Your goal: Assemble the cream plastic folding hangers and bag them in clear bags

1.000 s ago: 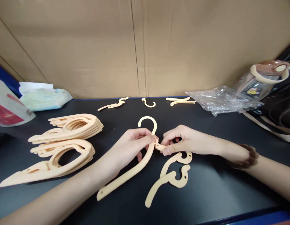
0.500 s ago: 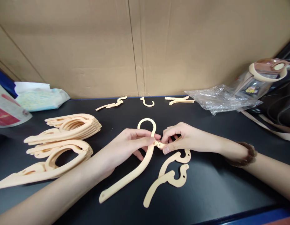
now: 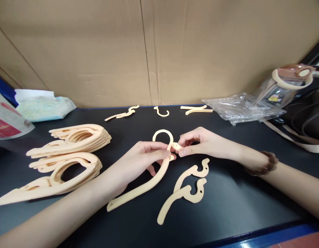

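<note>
My left hand (image 3: 142,158) pinches a partly joined cream plastic hanger (image 3: 149,182) near the base of its hook. The hook curls up above the fingers, and one long arm slants down toward me. Closed to the right of it, my right hand (image 3: 198,143) pinches a small cream hanger piece (image 3: 176,146); its holed end sticks out close to the hook's neck, and the rest is hidden in the fingers. Whether the two parts touch, I cannot tell. Below my right hand lie two curved hanger arms (image 3: 172,203), hooked ends to the right.
Folded hangers (image 3: 79,137) are stacked at left. Along the back lie joined pieces (image 3: 123,114), a loose hook (image 3: 162,113) and two straight arms (image 3: 198,110). A tissue pack (image 3: 45,108), clear plastic bag (image 3: 229,106) and water bottle (image 3: 283,89) stand at the sides.
My right hand has moved up slightly, lifting its hanger piece from beside the joint to beside the hook's neck. The hanger in my left hand has turned a little.
</note>
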The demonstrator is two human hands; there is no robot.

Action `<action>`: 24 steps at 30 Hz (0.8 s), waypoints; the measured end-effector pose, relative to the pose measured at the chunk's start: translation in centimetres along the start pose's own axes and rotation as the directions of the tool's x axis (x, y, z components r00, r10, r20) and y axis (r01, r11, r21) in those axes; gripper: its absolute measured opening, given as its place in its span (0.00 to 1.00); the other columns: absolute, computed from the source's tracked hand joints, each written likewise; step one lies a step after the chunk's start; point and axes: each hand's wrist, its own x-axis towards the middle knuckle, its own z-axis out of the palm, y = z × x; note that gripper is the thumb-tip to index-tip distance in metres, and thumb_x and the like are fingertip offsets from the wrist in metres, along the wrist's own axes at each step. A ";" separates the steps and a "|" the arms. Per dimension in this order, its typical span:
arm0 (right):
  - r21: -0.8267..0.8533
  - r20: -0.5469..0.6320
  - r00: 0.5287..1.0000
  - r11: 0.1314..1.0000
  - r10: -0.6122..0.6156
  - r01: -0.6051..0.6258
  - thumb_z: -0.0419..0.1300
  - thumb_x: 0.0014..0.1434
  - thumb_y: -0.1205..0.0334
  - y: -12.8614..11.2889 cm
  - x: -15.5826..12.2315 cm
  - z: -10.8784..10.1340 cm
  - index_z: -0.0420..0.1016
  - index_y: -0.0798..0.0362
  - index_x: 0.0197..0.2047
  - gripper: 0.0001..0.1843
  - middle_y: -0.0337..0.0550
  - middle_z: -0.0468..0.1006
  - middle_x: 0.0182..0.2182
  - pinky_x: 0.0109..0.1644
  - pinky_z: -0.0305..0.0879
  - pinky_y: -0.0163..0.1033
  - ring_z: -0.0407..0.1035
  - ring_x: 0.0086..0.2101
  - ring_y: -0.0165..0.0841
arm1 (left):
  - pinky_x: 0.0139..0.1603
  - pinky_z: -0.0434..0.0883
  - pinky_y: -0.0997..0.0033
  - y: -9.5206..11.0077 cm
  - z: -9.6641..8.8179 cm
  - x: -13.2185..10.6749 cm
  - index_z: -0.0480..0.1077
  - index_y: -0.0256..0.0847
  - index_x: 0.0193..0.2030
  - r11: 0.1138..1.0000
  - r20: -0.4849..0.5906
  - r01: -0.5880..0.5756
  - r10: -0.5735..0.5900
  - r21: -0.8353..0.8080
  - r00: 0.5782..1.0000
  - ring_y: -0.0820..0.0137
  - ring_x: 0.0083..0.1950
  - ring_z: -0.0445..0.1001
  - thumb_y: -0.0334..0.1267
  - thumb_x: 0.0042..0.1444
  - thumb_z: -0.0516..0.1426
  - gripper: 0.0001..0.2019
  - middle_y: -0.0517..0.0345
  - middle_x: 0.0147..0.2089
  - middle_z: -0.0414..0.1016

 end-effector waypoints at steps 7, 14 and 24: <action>-0.082 0.048 0.996 0.994 0.079 -0.075 0.65 0.54 0.51 0.2 -0.2 0.2 0.77 0.54 0.32 0.14 0.35 0.71 0.25 0.29 0.56 0.33 0.60 0.26 0.26 | 0.27 0.66 0.84 0.0 -0.3 -0.1 0.78 0.46 0.47 0.989 -0.036 -0.008 0.002 -0.151 0.999 0.77 0.31 0.67 0.44 0.56 0.60 0.13 0.59 0.37 0.76; -0.094 0.036 0.997 0.994 0.067 -0.063 0.65 0.54 0.50 0.1 -0.2 0.3 0.77 0.54 0.31 0.14 0.35 0.70 0.25 0.27 0.54 0.33 0.59 0.25 0.25 | 0.29 0.68 0.82 0.1 -0.2 0.0 0.75 0.47 0.51 0.995 0.033 -0.002 0.005 -0.104 0.999 0.75 0.35 0.70 0.45 0.57 0.60 0.16 0.59 0.38 0.77; -0.099 0.013 0.999 0.995 0.033 -0.031 0.67 0.51 0.48 0.5 0.0 0.4 0.78 0.54 0.29 0.15 0.35 0.71 0.25 0.27 0.54 0.33 0.60 0.25 0.25 | 0.28 0.66 0.82 0.2 -0.5 0.3 0.77 0.48 0.48 0.995 0.047 0.018 -0.013 -0.096 0.999 0.73 0.38 0.72 0.43 0.55 0.62 0.14 0.59 0.41 0.80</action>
